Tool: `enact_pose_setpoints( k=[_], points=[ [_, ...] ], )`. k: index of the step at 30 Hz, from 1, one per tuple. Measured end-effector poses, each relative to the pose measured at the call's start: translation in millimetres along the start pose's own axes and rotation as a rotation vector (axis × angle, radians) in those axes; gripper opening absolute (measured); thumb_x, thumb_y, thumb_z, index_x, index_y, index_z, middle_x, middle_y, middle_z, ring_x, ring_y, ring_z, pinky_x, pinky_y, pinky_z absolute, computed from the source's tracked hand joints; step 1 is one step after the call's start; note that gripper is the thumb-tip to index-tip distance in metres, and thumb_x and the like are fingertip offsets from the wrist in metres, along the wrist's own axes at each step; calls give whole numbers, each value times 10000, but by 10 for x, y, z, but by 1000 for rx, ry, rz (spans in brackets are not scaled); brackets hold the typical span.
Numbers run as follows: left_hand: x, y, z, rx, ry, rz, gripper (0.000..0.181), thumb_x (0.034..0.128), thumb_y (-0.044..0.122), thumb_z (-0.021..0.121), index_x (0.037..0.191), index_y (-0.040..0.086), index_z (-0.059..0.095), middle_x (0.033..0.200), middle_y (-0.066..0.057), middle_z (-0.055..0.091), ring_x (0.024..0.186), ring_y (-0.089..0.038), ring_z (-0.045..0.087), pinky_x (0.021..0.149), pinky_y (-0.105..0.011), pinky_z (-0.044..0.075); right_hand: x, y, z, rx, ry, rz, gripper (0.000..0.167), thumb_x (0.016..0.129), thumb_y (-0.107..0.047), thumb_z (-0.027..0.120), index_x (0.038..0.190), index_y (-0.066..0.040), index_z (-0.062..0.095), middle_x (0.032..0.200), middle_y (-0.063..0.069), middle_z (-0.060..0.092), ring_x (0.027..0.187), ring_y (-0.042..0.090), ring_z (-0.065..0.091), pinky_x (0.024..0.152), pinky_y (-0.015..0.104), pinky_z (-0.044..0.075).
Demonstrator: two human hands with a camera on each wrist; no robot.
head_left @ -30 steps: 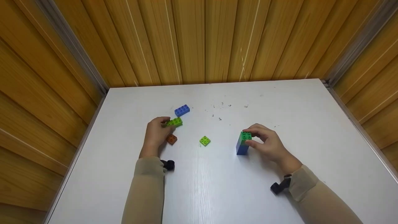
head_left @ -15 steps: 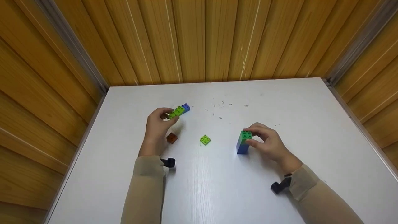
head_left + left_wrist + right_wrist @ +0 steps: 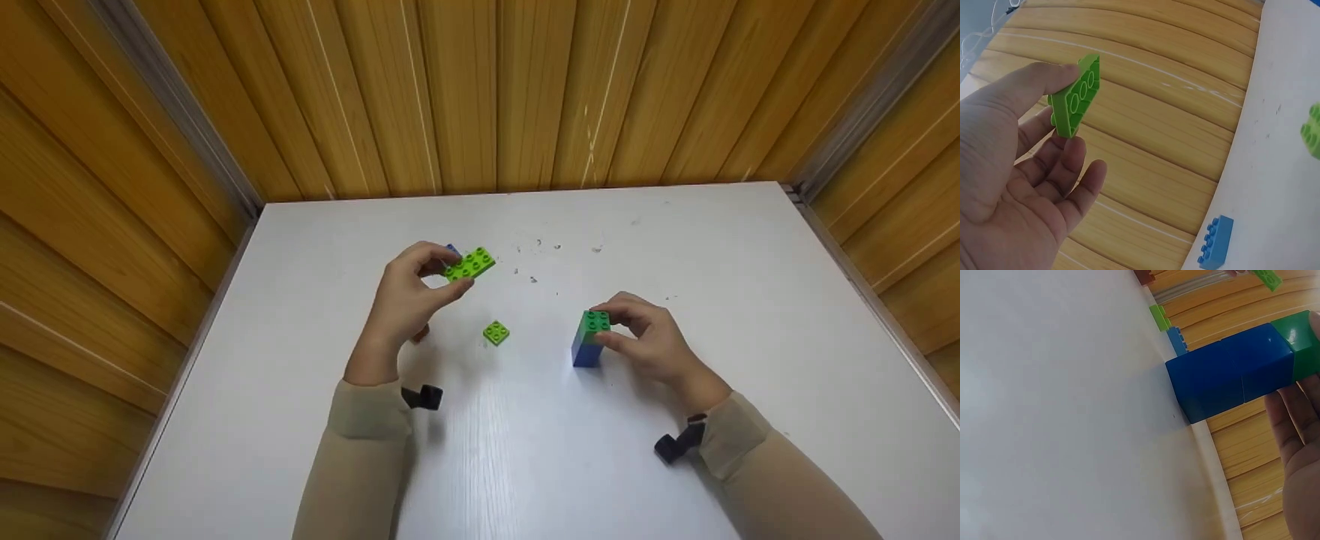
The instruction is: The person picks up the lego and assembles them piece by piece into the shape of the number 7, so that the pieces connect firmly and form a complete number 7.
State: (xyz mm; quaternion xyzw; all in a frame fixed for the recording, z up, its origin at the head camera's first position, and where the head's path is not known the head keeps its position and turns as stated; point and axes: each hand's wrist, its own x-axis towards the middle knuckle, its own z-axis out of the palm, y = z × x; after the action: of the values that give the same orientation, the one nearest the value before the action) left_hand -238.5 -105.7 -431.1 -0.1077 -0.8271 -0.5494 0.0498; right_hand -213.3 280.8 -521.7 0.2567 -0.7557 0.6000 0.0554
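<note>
Brick upon brick, gripping the joined three-high stack (image 3: 586,348) on the table (image 3: 510,465) with the right hand (image 3: 654,339), pinching the unattached lime brick (image 3: 477,262) aloft with the left hand (image 3: 405,296), leaving lime square (image 3: 496,333), blue brick (image 3: 1219,242) and brown brick (image 3: 1143,277) loose.

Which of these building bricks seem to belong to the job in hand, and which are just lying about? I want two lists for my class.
Apparently in the job:
long lime brick, in the left grip
tower of two blue bricks topped by a green four-stud brick, in the right grip

Lying about, perhaps spare:
small lime four-stud brick
loose blue brick
brown brick
</note>
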Motion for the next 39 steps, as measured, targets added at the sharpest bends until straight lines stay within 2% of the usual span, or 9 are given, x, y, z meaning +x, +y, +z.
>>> enact_pose_setpoints(
  k=[5,14,19,24,29,33,39],
  points=[
    [-55,127,118,20,-81,65,305,942,163,943,1219,167,814,1243,-17,747,1200,-224,697,1119,-454,620,1,11,-3,39,-1,-12,343,913,184,791,1239,77,786,1126,-9,767,1041,84,708,983,201,609],
    [-143,237,393,46,-193,168,259,965,189,920,1201,172,814,1242,25,768,1162,-172,700,1082,-390,633,0,-7,0,57,-16,-11,353,894,194,796,1229,83,782,1100,-10,769,1020,92,704,961,216,616],
    [-215,274,603,65,-235,188,268,995,204,892,1247,174,807,1293,36,756,1189,-147,712,1085,-331,638,-27,-26,2,80,-26,-5,354,885,204,792,1223,102,774,1096,-18,772,1014,86,697,953,215,614],
    [-287,273,848,59,-257,230,283,1020,239,872,1288,178,804,1310,37,767,1196,-134,717,1089,-299,626,-37,-41,3,101,-40,-32,363,876,220,776,1222,113,765,1096,-27,766,1030,81,691,967,208,610],
    [-331,233,1048,41,-261,306,258,1026,210,867,1260,126,799,1273,-6,787,1185,-163,732,1092,-359,636,-28,-30,0,129,-57,-78,353,868,254,736,1207,157,716,1115,-62,745,1047,54,691,976,204,613],
    [-363,210,1137,29,-251,327,245,1025,189,867,1247,104,805,1274,-24,789,1196,-163,745,1104,-370,638,-17,-23,0,146,-62,-97,318,868,255,732,1171,160,711,1110,-64,746,1042,60,697,974,211,614],
    [-400,204,1221,61,-243,342,275,1026,180,866,1285,96,830,1335,-21,784,1267,-163,734,1124,-293,615,-21,-31,-11,137,-65,-87,311,872,232,734,1168,137,742,1100,-52,765,1043,77,705,974,219,610]
  ],
)
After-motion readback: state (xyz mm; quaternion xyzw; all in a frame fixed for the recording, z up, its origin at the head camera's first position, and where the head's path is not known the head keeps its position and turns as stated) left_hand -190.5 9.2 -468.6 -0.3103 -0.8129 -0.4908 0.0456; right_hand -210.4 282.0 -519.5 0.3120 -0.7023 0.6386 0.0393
